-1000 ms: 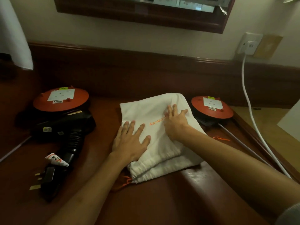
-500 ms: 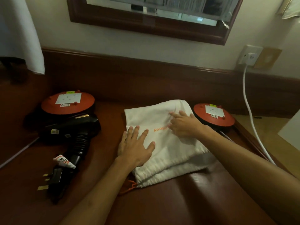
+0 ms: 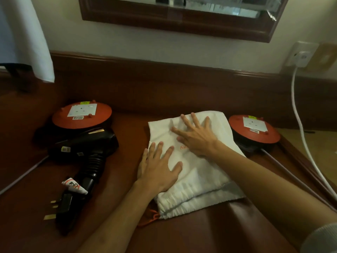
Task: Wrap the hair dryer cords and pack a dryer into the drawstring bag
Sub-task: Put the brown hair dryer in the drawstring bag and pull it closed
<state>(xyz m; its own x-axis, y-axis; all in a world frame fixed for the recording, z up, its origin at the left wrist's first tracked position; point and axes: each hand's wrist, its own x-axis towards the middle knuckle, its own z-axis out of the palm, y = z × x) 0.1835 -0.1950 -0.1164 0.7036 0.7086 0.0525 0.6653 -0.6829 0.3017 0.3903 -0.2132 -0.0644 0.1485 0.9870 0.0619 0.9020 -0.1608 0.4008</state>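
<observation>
A white drawstring bag (image 3: pixel 202 181) lies bulging on the dark wooden desk (image 3: pixel 191 232), its gathered mouth toward me and an orange drawstring (image 3: pixel 148 217) trailing from its near left corner. My left hand (image 3: pixel 158 169) rests flat on the bag's left side, fingers spread. My right hand (image 3: pixel 196 136) lies flat across the bag's far half, fingers spread. What is inside the bag is hidden. A black hair dryer (image 3: pixel 85 148) lies to the left, with its cord wound along the handle and its plug (image 3: pixel 63 207) nearest me.
Two orange cable reels stand on the desk, the left reel (image 3: pixel 82 114) behind the dryer and the right reel (image 3: pixel 254 128) beside the bag. A white cable (image 3: pixel 299 125) hangs from a wall socket (image 3: pixel 300 55) at the right. A mirror frame (image 3: pixel 175 21) is above.
My right hand has slid leftward and farther across the bag, fingers spreading wider. My left hand stays flat on the bag. The view has shifted slightly.
</observation>
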